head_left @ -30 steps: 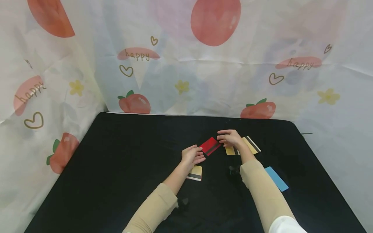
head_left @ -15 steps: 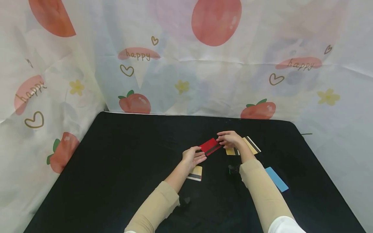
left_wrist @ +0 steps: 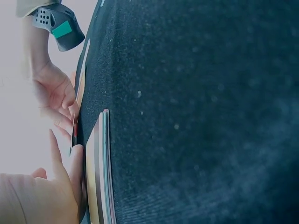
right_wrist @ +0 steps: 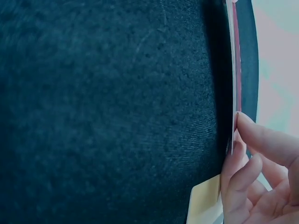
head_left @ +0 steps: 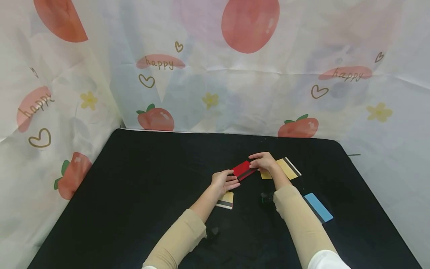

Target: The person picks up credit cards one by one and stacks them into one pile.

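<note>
A red magnetic-stripe card spans the space between my two hands, a little above the black table. My right hand pinches its right end; in the right wrist view the thumb lies on one face, curled fingers on the other. My left hand holds the opposite edge near the thumb tip, its other fingers extended and spread. Below the left hand lies a small stack of cards with a gold top; its layered edges show in the left wrist view. Partly behind the right wrist are gold striped cards.
A blue striped card lies beside the right forearm. The black-covered table reaches back to a white printed curtain, which also hangs along the left side. Dark wrist cameras sit on the arms.
The red card and my left hand have shifted slightly right. The right hand has moved slightly left onto the card's end. More of the blue card's stripe shows beside the right sleeve.
</note>
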Demonstrator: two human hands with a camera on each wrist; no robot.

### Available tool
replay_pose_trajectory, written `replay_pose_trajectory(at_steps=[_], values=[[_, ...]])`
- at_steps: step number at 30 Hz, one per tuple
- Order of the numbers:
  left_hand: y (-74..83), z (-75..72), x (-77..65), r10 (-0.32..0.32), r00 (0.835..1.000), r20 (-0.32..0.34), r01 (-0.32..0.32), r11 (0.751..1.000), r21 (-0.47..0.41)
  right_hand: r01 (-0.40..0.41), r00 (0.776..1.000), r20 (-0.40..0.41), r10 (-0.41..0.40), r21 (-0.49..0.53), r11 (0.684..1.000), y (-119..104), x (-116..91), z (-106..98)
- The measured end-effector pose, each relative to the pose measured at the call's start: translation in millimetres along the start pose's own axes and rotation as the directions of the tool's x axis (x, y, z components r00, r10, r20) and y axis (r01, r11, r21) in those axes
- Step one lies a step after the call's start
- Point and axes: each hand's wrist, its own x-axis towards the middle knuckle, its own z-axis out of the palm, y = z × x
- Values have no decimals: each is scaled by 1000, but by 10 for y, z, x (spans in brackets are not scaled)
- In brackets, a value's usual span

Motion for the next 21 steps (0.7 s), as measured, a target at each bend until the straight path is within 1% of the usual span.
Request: replay_pose_trajectory(at_steps=[5, 9, 13, 16, 21], values=[[-10, -6, 5, 4, 1000, 5, -4, 1000, -4, -27, 999, -30, 26, -35, 999, -13, 24, 14], [-19, -15, 2, 20, 1000, 21, -20, 1000, -1, -45, 998, -40, 43, -37, 998, -4, 30, 20], [-19, -26, -13, 49, 997, 61, -51, 998, 36, -52, 998, -25, 52, 8, 999, 19, 15, 20], [-12, -40, -24, 88, 993, 83, -95, 992, 81, -52, 999, -10, 53, 64, 997, 40, 3, 24], [5, -75, -27, 139, 987, 78, -148, 980, 132, -73, 997, -8, 75, 144, 987, 70, -25, 41]])
